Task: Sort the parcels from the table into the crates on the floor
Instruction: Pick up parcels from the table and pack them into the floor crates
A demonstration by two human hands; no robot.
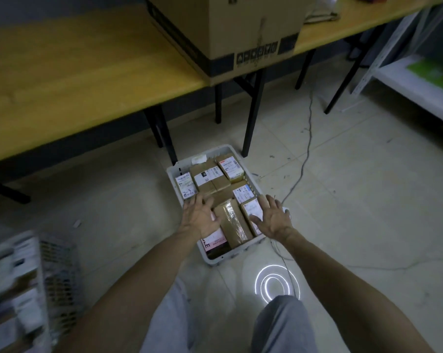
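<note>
A single wide-angle camera, worn on the person's head, faces forward and steeply down, so the person's own grey trouser legs fill the bottom edge and the pale tiled floor spreads across the middle. The white plastic crate of brown parcels lies near, just below frame centre. The long yellow wooden counter is seen from above, bowed by the lens across the top and upper left, and a blurred white mesh crate is cut off at the lower-left corner.
</note>
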